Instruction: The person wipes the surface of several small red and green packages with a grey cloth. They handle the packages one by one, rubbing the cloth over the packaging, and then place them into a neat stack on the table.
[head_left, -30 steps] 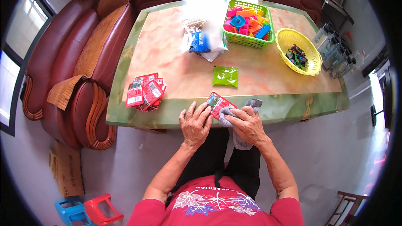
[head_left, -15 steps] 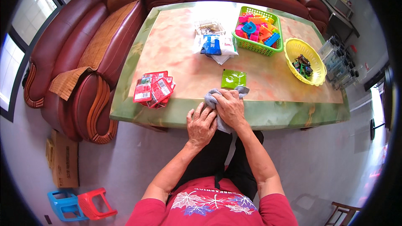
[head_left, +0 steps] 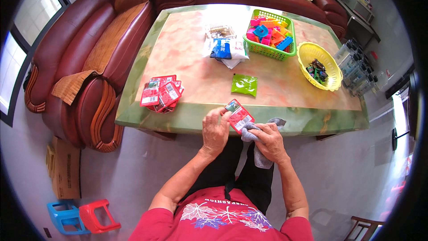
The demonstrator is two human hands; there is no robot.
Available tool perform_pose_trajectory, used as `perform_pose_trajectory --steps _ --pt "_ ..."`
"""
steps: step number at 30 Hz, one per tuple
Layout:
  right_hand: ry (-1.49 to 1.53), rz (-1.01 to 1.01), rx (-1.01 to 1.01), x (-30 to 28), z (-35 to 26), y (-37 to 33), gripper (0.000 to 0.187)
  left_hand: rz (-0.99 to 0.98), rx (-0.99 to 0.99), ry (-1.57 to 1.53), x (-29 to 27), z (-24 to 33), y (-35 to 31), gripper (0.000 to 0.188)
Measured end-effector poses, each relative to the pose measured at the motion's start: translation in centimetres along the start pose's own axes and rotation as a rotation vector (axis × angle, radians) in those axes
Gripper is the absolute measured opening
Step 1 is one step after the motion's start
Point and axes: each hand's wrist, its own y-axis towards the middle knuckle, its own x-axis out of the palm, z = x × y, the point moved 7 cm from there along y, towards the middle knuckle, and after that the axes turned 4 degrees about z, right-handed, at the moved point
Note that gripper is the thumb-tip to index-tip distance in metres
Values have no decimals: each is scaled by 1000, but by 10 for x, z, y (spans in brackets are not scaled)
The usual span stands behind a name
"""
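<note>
At the table's near edge, my left hand (head_left: 215, 130) pinches the left side of a flat red packet (head_left: 240, 117) with a pale printed label. My right hand (head_left: 271, 143) is closed around a crumpled grey cloth (head_left: 264, 159), part of which touches the packet's lower right corner. Behind them a green sachet (head_left: 244, 85) lies flat on the table. A loose pile of similar red packets (head_left: 161, 93) rests to the left of my hands.
The table (head_left: 303, 121) carries blue-and-white bags (head_left: 225, 49), a green basket (head_left: 285, 56) of colourful plastic blocks and a yellow bowl (head_left: 307, 53) with small dark items. Brown sofas (head_left: 96, 102) stand left and behind. Small blue (head_left: 67, 218) and red stools (head_left: 96, 218) sit lower left.
The cloth has come off the red packet it covered, now tilted up at the table edge. My right hand moved right and down with the cloth; my left hand now grips the packet.
</note>
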Motion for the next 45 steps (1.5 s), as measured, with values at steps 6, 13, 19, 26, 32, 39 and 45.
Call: perform_pose_trajectory --steps 6,13,19,26,32,39,45 --pt "276 237 288 -10 24 20 37 -174 109 -134 20 43 -23 54" --pt "27 -33 -64 42 -8 61 34 -105 245 -181 26 19 -41 33" --pt "-220 -3 45 60 -6 91 26 9 248 -257 15 17 -31 25" --pt "-175 133 -110 56 -5 82 24 6 272 -249 15 17 -30 23" --pt "-221 0 -136 42 -12 53 31 24 301 -305 16 13 -36 20" --pt "-360 18 -61 57 -20 79 32 37 290 -305 13 13 -34 17" --pt "-289 178 77 59 4 75 34 18 269 -311 12 14 -32 17"
